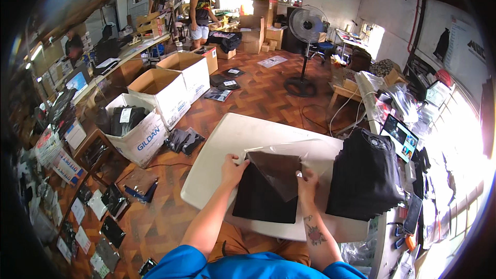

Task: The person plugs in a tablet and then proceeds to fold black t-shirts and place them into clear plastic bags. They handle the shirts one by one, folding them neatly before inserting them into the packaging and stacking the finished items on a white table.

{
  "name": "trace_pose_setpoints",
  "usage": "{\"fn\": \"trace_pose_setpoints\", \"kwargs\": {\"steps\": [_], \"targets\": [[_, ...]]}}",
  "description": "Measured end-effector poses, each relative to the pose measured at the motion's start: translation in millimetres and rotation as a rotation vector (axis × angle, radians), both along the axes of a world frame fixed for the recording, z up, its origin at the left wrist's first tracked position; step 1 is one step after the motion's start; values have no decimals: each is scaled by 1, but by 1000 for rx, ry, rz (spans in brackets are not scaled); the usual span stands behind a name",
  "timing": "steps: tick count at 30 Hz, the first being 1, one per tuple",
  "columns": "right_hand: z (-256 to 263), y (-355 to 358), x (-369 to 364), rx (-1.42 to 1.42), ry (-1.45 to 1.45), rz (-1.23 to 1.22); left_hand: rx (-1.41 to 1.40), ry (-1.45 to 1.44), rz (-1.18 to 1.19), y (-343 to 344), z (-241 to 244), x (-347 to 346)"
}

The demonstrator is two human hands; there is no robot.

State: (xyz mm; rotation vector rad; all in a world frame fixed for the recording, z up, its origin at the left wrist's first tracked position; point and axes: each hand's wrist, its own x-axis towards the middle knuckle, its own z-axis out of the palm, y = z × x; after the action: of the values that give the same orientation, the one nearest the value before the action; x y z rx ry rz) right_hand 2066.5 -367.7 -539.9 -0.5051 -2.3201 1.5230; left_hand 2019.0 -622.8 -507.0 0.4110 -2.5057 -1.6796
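On the white table (217, 135) before me lies a folded black garment (263, 206), probably a T-shirt. A clear plastic bag (282, 174) covers its upper part, with one loose corner pointing down over the black cloth. My left hand (233, 169) pinches the bag's edge at the garment's upper left corner. Across from it, my right hand (308, 186) grips the bag's right edge between thumb and fingers. Whether the garment is inside the bag's mouth or only under the film, I cannot tell. A tall stack of folded black T-shirts (364, 178) stands at the table's right.
White cardboard boxes (139, 139) line the left, one holding black packages. Wrapped packets (184, 140) lie on the floor beside them. A pedestal fan (306, 54) stands ahead. At right, a cluttered bench holds a lit screen (400, 137) and scissors (410, 242). A person (201, 13) stands at the back.
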Motion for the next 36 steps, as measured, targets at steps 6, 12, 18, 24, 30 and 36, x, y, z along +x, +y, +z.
{"fn": "trace_pose_setpoints", "kwargs": {"steps": [6, 12, 18, 24, 30, 36], "targets": [[-61, 8, 22, -207, 273, 259, 110, 57, -308, -26, -24, 37], [12, -15, 41, -260, -161, 177, -395, 70, -230, -17, -12, 38], [-35, 6, 61, -443, 164, 269, -178, -6, -330, -23, 4, 55], [-8, -11, 59, -244, -46, 123, -369, 42, -337, -25, -4, 64], [1, 19, 79, -992, -137, 239, 530, -296, -445, -51, 5, 73], [63, 15, 89, -1463, -150, 427, 1090, -474, -443, -38, 54, 78]]}}
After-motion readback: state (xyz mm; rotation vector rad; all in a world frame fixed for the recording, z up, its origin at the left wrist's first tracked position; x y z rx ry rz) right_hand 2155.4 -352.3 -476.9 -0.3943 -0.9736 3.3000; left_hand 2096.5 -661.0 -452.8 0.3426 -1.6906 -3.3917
